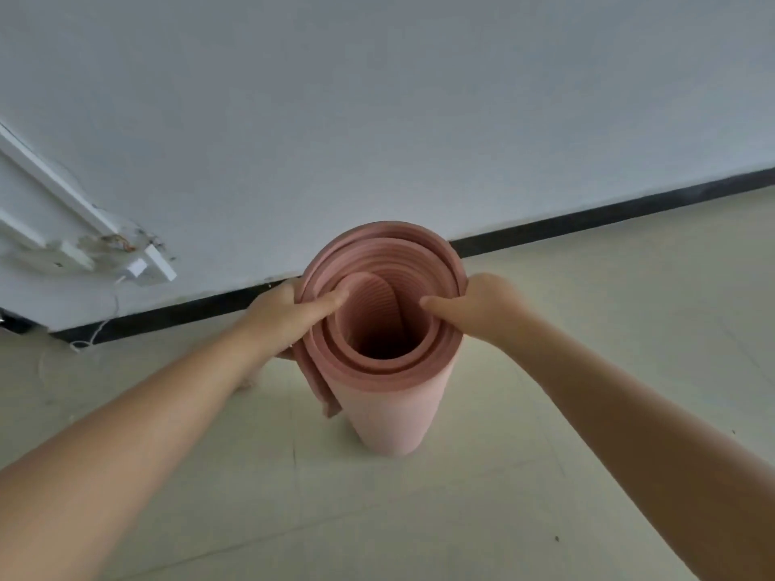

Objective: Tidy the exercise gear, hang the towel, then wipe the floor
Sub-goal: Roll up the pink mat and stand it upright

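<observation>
A pink exercise mat (394,404), rolled into a tube, stands upright on the pale floor close to the wall. I look down into its open top end. My left hand (289,312) grips the left rim, thumb inside the roll and fingers wrapped round the outside. My right hand (478,306) grips the right rim the same way, thumb hooked over the inner layers. The mat's loose outer edge hangs down its left side. No towel is in view.
A white wall (377,119) with a black skirting strip (587,220) runs behind the mat. White cable ducting and a small white box (138,268) sit on the wall at the left, with a thin cord trailing to the floor (377,517).
</observation>
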Demonstrator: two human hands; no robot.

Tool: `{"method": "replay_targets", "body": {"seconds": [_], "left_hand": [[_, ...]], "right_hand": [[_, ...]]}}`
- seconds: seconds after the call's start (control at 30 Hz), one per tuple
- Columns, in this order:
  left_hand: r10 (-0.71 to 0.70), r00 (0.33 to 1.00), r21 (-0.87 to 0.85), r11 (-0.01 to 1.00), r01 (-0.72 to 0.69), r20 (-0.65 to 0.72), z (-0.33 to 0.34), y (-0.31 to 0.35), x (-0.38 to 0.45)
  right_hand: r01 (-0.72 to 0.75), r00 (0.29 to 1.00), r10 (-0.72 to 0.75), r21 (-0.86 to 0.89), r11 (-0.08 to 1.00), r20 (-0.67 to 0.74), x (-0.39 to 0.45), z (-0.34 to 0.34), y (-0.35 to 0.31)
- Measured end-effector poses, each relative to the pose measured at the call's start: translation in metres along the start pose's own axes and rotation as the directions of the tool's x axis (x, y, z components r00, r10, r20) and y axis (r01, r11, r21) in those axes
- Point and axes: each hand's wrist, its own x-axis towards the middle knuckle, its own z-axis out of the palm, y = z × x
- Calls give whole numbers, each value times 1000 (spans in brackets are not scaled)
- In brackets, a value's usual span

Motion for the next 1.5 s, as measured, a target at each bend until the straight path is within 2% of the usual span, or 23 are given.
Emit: {"method": "replay_targets", "body": {"seconds": [0.07, 0.13, 0.17, 0.23, 0.37, 0.47, 0.6, 0.7, 0.83, 0.9, 1.0, 1.07, 1.17, 1.37, 1.5], "left_hand": [[-34, 993, 153, 987, 51, -113, 7, 15, -3], [6, 978, 413, 907, 83, -210, 20, 28, -8], [25, 972, 488, 868, 94, -233, 29, 32, -11], [9, 968, 519, 845, 127, -252, 47, 30, -16], [-4, 935, 492, 850, 190, -354, 63, 20, -16], [66, 917, 526, 834, 165, -392, 59, 17, -11], [162, 911, 584, 806, 99, -379, 61, 12, -7], [197, 932, 623, 782, 38, -305, 61, 13, -11], [185, 980, 760, 647, -62, -78, 55, 23, -19], [160, 987, 813, 572, -104, 13, 57, 28, -25], [86, 991, 851, 508, -132, 103, 74, 45, -40], [75, 984, 877, 445, -181, 165, 97, 67, -50], [113, 965, 897, 358, -260, 235, 139, 114, -65], [167, 942, 882, 334, -332, 292, 249, 243, -105], [216, 909, 850, 329, -411, 356, 338, 332, -142]], "right_hand": [[-19, 999, 22, -115, 993, 27, -4, -1, 1], [-61, 998, 65, -159, 985, 22, -9, 1, 3], [-100, 995, 101, -143, 985, 1, -12, 4, 3], [-175, 983, 169, -94, 980, -67, -20, 12, 1], [-201, 966, 165, -179, 963, -198, -28, 28, 1], [-207, 958, 153, -215, 955, -241, -26, 34, 0], [-232, 950, 173, -214, 949, -260, -26, 39, 2], [-233, 948, 185, -167, 958, -260, -32, 38, 5], [-249, 952, 209, -172, 953, -222, -52, 29, 13], [-268, 959, 247, -158, 950, -140, -64, 19, 22], [-327, 945, 328, -24, 945, 8, -86, 4, 48], [-358, 934, 356, 41, 933, 35, -104, -6, 74], [-386, 922, 388, 99, 917, -2, -129, -38, 118], [-423, 888, 448, 195, 885, -107, -175, -158, 223], [-461, 841, 506, 234, 856, -193, -219, -245, 305]]}}
